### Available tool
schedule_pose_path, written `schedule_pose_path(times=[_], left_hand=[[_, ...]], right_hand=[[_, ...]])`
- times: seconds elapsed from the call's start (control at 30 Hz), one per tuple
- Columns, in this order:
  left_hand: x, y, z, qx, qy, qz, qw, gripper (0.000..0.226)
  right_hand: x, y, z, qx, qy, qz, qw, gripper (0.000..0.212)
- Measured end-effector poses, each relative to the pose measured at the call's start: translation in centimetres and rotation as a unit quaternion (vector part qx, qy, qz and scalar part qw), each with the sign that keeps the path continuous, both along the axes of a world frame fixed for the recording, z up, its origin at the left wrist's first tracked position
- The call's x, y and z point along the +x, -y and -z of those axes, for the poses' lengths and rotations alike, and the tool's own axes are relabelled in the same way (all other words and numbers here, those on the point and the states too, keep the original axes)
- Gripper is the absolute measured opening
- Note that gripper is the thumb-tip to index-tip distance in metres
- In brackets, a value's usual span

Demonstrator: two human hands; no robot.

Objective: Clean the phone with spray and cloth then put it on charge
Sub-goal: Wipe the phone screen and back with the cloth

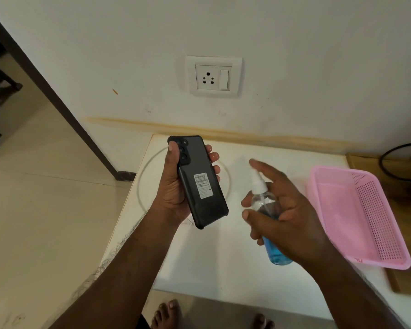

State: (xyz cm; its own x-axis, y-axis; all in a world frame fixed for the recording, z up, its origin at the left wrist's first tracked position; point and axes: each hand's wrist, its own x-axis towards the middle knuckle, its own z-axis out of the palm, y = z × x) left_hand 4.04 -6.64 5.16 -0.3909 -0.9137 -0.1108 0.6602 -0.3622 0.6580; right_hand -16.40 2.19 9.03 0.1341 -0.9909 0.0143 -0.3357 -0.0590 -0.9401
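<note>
**Nozzle to the right of the phone, both held above the table**

White table (199, 269) against the wall is your work surface, with a socket (213, 77) on the wall above it and a pink basket (365, 224) at the right edge. Your left hand (173, 193) is closed around the phone (201, 181), thumb on the near-left edge by the cameras and fingertips curled over the far edge; its back and white label face you. Its long axis runs from upper left to lower right, tilted up off the table.

Your right hand (287, 214) is wrapped around the spray bottle (268, 217), blue liquid low in it, with the index finger raised above the white nozzle (256, 181) and not yet pressing. The nozzle sits just right of the phone, near but apart, so you likely need only aim it left at the phone's back and press. No cloth or charger plug is clearly visible; 1 dark cable (394, 162) lies far right.
</note>
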Motion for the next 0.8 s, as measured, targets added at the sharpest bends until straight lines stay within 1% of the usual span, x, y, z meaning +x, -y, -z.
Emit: schedule_pose_path(times=[0.07, 0.13, 0.17, 0.2, 0.23, 0.3, 0.37, 0.47, 0.57, 0.8], left_hand=[[-0.1, 0.0, 0.0, 0.003, -0.001, 0.01, 1.0, 0.091], [-0.1, 0.0, 0.0, 0.005, -0.003, 0.019, 1.0, 0.09], [-0.1, 0.0, 0.1, 0.004, -0.004, 0.022, 1.0, 0.089], [-0.1, 0.0, 0.1, 0.005, -0.005, 0.024, 1.0, 0.088], [-0.1, 0.0, 0.1, 0.006, -0.006, 0.025, 1.0, 0.089], [-0.2, 0.0, 0.2, 0.008, -0.011, 0.026, 1.0, 0.09], [-0.3, -0.1, 0.2, 0.008, -0.014, 0.028, 0.999, 0.092], [-0.4, -0.2, 0.2, 0.003, -0.015, 0.039, 0.999, 0.092], [-0.5, -0.3, 0.1, -0.007, -0.002, 0.045, 0.999, 0.092], [-1.0, -0.5, 0.0, -0.015, 0.009, 0.05, 0.999, 0.095]], right_hand=[[-0.2, 0.3, -0.2, -0.012, 0.082, 0.022, 0.996, 0.074], [-0.4, 0.5, 0.1, -0.025, 0.102, 0.055, 0.993, 0.061], [-0.6, 0.7, 0.3, -0.033, 0.086, 0.079, 0.993, 0.051], [-0.9, 0.9, 0.7, -0.041, 0.049, 0.107, 0.992, 0.043], [-1.3, 1.2, 1.0, -0.047, 0.0, 0.132, 0.99, 0.04], [-2.3, 1.9, 1.7, -0.055, -0.073, 0.171, 0.981, 0.045], [-3.2, 2.4, 2.8, -0.052, -0.105, 0.207, 0.971, 0.051], [-4.0, 3.1, 4.5, -0.048, -0.127, 0.254, 0.958, 0.049], [-4.6, 3.6, 5.9, -0.045, -0.14, 0.258, 0.955, 0.05], [-5.0, 4.6, 7.9, -0.001, -0.16, 0.278, 0.947, 0.056]])
